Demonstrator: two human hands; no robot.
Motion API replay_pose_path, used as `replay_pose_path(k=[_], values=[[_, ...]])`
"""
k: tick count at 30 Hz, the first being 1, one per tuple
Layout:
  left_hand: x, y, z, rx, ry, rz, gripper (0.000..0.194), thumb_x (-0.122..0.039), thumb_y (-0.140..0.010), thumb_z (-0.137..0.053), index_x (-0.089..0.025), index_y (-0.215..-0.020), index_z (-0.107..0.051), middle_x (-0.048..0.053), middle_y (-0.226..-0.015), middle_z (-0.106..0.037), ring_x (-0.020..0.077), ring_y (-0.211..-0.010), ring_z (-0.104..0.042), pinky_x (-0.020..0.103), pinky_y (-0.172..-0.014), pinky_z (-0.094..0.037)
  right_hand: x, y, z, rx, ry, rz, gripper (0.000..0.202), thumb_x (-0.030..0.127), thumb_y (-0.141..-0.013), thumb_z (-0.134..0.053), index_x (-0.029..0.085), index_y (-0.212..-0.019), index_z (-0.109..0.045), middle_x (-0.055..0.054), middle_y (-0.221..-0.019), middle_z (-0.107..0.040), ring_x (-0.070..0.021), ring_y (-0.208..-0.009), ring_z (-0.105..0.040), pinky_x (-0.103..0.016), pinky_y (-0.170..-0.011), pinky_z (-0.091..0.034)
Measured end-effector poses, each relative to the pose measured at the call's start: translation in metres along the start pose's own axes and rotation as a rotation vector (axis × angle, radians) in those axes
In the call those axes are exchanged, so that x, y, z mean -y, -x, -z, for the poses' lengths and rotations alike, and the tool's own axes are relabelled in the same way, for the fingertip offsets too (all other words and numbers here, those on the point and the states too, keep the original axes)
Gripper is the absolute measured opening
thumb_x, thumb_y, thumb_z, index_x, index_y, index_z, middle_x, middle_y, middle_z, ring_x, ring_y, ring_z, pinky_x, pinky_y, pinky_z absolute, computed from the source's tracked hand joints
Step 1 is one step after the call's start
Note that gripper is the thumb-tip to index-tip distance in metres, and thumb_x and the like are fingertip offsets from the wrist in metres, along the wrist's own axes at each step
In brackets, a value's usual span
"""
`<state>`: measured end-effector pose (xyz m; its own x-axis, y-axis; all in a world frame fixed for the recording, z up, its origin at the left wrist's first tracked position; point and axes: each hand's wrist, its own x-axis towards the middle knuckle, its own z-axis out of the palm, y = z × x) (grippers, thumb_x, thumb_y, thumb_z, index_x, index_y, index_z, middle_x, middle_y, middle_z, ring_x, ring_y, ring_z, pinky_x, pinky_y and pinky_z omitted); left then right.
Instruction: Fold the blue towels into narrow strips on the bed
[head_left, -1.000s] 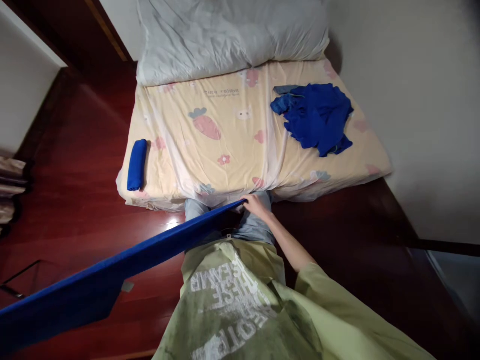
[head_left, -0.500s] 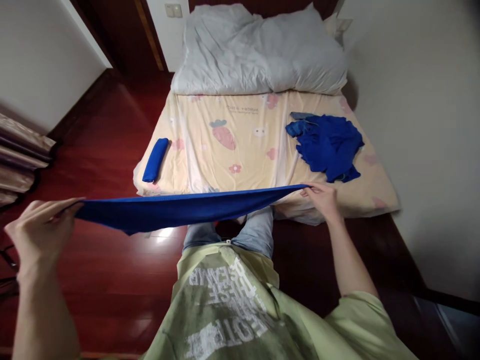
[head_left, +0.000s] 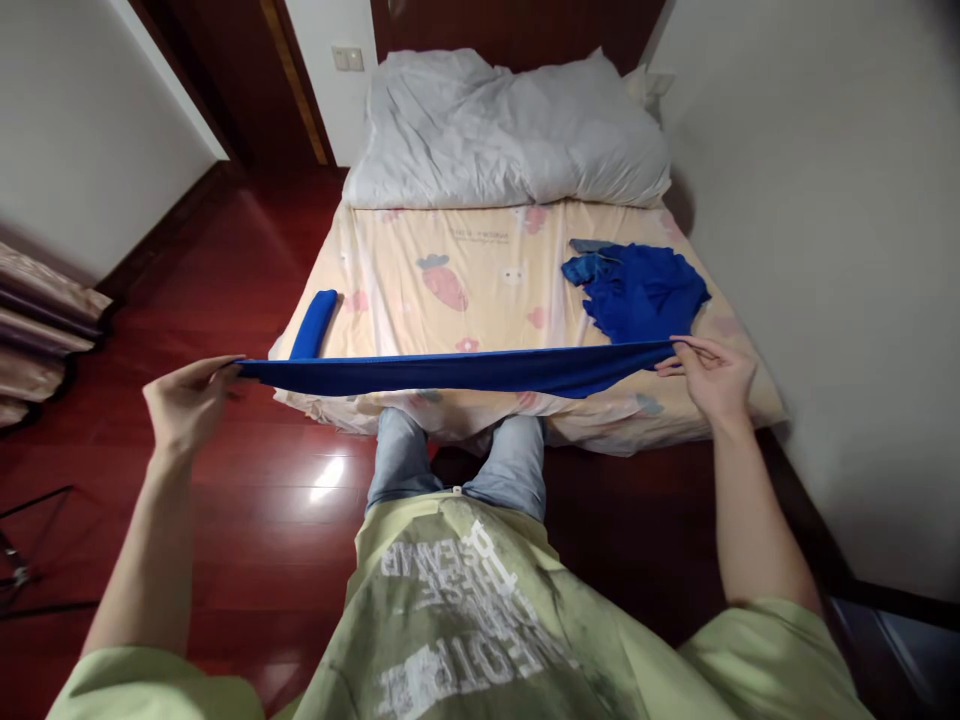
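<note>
Two hands, one cloth: your left hand (head_left: 184, 400) and right hand (head_left: 712, 378) each pinch an end of the blue towel (head_left: 457, 370), fingers closed down on the fabric, thumbs on top. It is stretched out flat and edge-on to the camera, hanging in the air over the foot of the bed (head_left: 420, 300), just above the mattress edge and in front of your knees.

Risks, judged from the pose: both grips look like fingertip pinches at the very corners, so a sharp tug could pull a corner free and drop that end to the wooden floor (head_left: 247, 500). The middle sags slightly, so the towel may go down creased if tension goes uneven. Your right hand sits close to the loose blue cloth pile (head_left: 637, 290) on the right of the bed; the held end nearly overlaps it in view, and dragging across could snag or scatter it. Cannot tell whether they touch.

Further out: a rolled blue towel (head_left: 313, 324) lies at the left edge of the mattress, well apart from the pile. A grey duvet (head_left: 510, 140) is bunched at the head of the bed. The sheet is yellow with carrot prints. White wall on the right, doorway beyond the bed on the left.
</note>
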<state>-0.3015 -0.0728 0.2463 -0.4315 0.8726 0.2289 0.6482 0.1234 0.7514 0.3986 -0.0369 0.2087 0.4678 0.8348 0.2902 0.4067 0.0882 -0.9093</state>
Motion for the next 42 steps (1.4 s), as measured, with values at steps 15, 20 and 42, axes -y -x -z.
replay_pose_path(k=[15,20,42], values=[[-0.018,0.001,0.023,0.167,0.136,0.221,0.062,-0.060,-0.069,-0.085,-0.013,-0.109,-0.078,0.006,-0.085,-0.079,0.0226,-0.081,-0.075,0.043,-0.095,-0.063,0.014,0.002,0.032,0.030,0.007,-0.090,0.019,0.039,-0.087,-0.081,0.021,-0.085,-0.076,-0.005,-0.076,-0.070,-0.0206,-0.064,-0.075,-0.039,-0.064,-0.063],[-0.010,-0.010,0.009,0.237,0.145,0.254,0.063,-0.058,-0.070,-0.086,-0.010,-0.110,-0.076,0.006,-0.084,-0.078,0.0211,-0.078,-0.074,0.041,-0.090,-0.064,0.004,-0.003,0.029,0.036,-0.006,-0.163,0.024,0.040,-0.083,-0.086,0.019,-0.082,-0.075,-0.006,-0.073,-0.070,-0.0233,-0.064,-0.076,-0.038,-0.060,-0.062],[-0.112,-0.168,-0.087,-0.131,0.556,-0.053,0.058,-0.040,-0.097,-0.063,0.008,-0.128,-0.062,0.009,-0.113,-0.075,0.0056,-0.090,-0.071,0.024,-0.084,-0.057,0.020,-0.146,-0.082,-0.311,-0.389,0.004,0.016,0.007,-0.081,-0.067,0.014,-0.095,-0.064,-0.012,-0.097,-0.075,-0.0109,-0.077,-0.070,-0.025,-0.077,-0.059]])
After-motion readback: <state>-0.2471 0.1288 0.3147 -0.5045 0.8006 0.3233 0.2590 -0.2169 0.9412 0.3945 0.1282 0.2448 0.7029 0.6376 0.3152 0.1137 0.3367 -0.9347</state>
